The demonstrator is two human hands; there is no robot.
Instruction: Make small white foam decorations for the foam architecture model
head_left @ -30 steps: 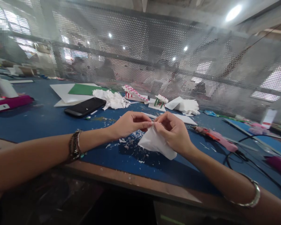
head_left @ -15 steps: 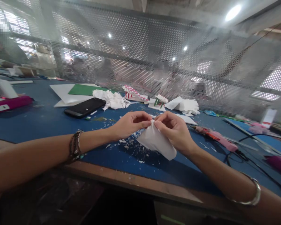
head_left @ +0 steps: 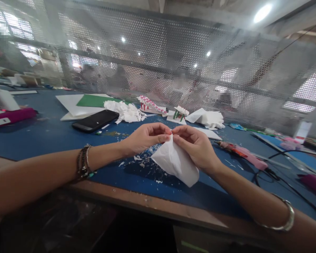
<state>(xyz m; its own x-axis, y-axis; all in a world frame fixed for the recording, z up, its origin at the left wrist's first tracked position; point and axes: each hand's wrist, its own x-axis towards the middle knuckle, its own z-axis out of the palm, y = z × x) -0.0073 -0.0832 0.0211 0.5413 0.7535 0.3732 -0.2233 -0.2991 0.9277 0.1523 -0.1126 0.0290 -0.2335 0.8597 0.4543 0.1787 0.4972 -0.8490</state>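
Note:
A white sheet of paper [head_left: 175,161] hangs from my fingers above the blue table mat [head_left: 42,135]. My left hand [head_left: 143,137] pinches its top edge from the left, fingers closed. My right hand [head_left: 196,146] pinches the same edge from the right, fingers curled and closed. The two hands almost touch at the fingertips. Small white paper scraps [head_left: 147,158] lie scattered on the mat just below and behind the sheet.
A black phone [head_left: 95,120] lies at the left, with crumpled white paper [head_left: 125,110], green and white boards [head_left: 80,102] and small paper models [head_left: 151,104] behind. A pink glue gun [head_left: 243,154] and black cables [head_left: 281,175] lie at the right. A perforated metal screen [head_left: 158,63] closes the back.
The paper sheet has swung slightly lower and leftward, unfolding a bit wider. Both hands stay pinched at its top edge in nearly the same place.

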